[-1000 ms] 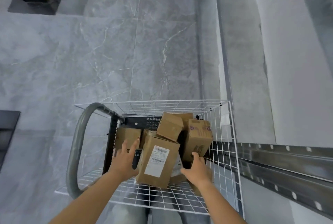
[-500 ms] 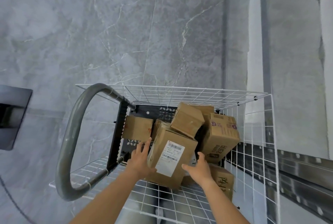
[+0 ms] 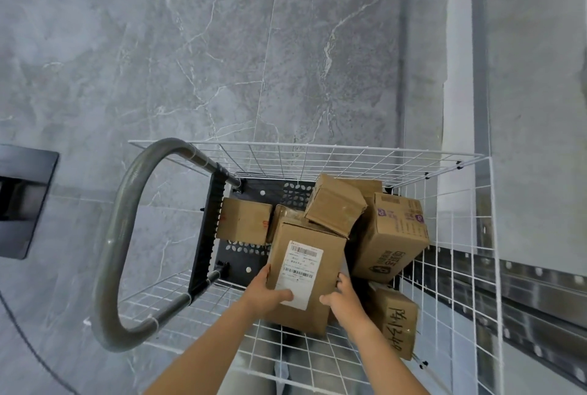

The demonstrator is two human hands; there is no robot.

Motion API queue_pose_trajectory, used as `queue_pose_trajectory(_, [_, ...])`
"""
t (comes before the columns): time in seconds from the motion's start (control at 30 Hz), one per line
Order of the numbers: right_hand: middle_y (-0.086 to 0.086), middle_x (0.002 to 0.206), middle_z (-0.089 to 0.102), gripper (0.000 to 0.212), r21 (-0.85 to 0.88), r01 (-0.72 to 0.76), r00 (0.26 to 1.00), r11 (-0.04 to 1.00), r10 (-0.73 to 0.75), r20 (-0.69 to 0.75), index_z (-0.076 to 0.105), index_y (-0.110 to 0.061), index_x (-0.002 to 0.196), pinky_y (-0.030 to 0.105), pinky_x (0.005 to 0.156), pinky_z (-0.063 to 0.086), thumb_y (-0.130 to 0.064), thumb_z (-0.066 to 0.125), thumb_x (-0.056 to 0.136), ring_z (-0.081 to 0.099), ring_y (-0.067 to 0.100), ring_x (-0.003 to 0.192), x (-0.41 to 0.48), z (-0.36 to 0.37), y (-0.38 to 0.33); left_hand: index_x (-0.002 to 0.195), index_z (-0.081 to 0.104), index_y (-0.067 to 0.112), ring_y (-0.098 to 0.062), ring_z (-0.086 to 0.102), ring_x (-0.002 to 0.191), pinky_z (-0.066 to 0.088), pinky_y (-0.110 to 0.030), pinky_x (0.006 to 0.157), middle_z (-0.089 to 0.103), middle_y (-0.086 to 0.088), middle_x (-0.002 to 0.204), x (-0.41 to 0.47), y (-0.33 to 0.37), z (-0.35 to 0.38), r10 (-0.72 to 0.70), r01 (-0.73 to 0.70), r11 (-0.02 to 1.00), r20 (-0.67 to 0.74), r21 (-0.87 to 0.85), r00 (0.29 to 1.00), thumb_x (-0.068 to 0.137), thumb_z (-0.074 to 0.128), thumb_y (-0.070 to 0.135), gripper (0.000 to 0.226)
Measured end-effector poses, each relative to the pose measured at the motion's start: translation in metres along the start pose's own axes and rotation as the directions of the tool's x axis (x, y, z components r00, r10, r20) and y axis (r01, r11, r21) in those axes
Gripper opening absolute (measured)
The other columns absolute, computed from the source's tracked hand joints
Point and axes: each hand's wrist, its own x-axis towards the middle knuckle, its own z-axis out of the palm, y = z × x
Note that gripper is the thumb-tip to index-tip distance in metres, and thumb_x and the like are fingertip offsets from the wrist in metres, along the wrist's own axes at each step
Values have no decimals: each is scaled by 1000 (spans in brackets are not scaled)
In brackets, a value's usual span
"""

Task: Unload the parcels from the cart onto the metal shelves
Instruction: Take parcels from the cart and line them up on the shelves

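A white wire cart [image 3: 460, 235] with a grey handle [image 3: 127, 220] holds several brown cardboard parcels. The tall parcel with a white shipping label [image 3: 305, 267] stands in the middle. My left hand [image 3: 266, 293] grips its left side, thumb across the label. My right hand [image 3: 341, 296] grips its right side. A smaller box [image 3: 336, 204] leans on its top. A printed box [image 3: 390, 235] sits to the right, a handwritten one [image 3: 397, 324] lower right, a small one [image 3: 244, 220] at the left.
Grey metal shelf rails [image 3: 524, 293] with holes run along the right, just outside the cart. Grey marble floor [image 3: 190, 61] lies ahead. A dark flat object [image 3: 22, 201] sits on the floor at the left edge.
Both hands closed in from beside the labelled parcel and now grip its two sides. The view has moved closer over the cart.
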Motion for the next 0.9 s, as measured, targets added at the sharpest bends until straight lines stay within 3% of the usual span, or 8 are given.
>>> queue_pose_trajectory(0.17, [-6, 113, 58, 60, 83, 45, 999, 996, -44, -15, 36, -16, 142, 42, 97, 45, 3, 54, 88, 53, 20, 108, -39, -17, -19, 148, 25, 25, -24, 50, 120, 43, -43, 103, 46, 0, 139, -38, 9, 0, 25, -24, 999, 12, -25, 1000, 45, 73, 44, 115])
queue_pose_trajectory(0.27, [2, 131, 48, 63, 161, 89, 996, 983, -86, -26, 27, -13, 148, 33, 78, 41, 1, 52, 92, 46, 17, 106, -69, -31, -36, 141, 35, 22, -18, 47, 115, 42, -38, 100, 48, 6, 128, -65, 21, -1, 88, -87, 996, 20, -18, 996, 58, 76, 38, 94])
queue_pose_trajectory(0.4, [0, 123, 58, 51, 208, 163, 985, 964, -148, -83, 42, -16, 139, 34, 72, 45, -3, 56, 91, 57, 15, 100, -109, -47, -61, 146, 23, 30, -22, 34, 128, 34, -42, 109, 26, 5, 140, -116, 54, -5, 161, -161, 987, -7, -4, 987, 51, 65, 51, 106])
queue_pose_trajectory(0.5, [0, 110, 62, 40, 256, 262, 964, 930, -238, -121, 49, -15, 128, 33, 70, 48, -3, 58, 91, 61, 16, 96, -154, -57, -89, 148, 18, 29, -18, 35, 123, 34, -34, 105, 23, 6, 134, -166, 90, -14, 237, -236, 966, -3, -107, 972, 60, 59, 43, 98])
queue_pose_trajectory(0.57, [-1, 111, 60, 38, 304, 327, 944, 895, -298, -139, 49, -19, 125, 32, 71, 48, -5, 59, 91, 59, 15, 97, -186, -64, -107, 147, 20, 32, -14, 34, 122, 34, -32, 104, 23, 9, 132, -197, 114, -23, 330, -325, 937, 22, -127, 944, 61, 60, 42, 95])
queue_pose_trajectory(0.7, [2, 125, 60, 44, 344, 445, 896, 827, -412, -169, 52, -24, 131, 46, 94, 48, -11, 60, 90, 57, 21, 111, -247, -78, -142, 140, 29, 46, -15, 33, 125, 39, -34, 101, 23, 9, 134, -258, 156, -44, 460, -445, 873, 30, -201, 887, 43, 60, 49, 102])
queue_pose_trajectory(0.83, [-3, 113, 68, 33, 381, 568, 818, 730, -550, -166, 60, -26, 119, 35, 78, 49, -9, 54, 92, 63, 17, 102, -314, -89, -171, 132, 29, 65, -17, 32, 134, 34, -44, 109, 24, 12, 146, -299, 176, -57, 604, -577, 786, 76, -220, 794, 49, 71, 57, 93])
queue_pose_trajectory(0.9, [-4, 114, 67, 32, 394, 631, 768, 668, -611, -193, 60, -23, 119, 30, 72, 47, -8, 54, 91, 65, 12, 96, -345, -93, -181, 132, 26, 66, -12, 42, 129, 42, -40, 104, 34, 15, 145, -322, 181, -60, 658, -620, 742, 102, -256, 746, 60, 69, 53, 85])
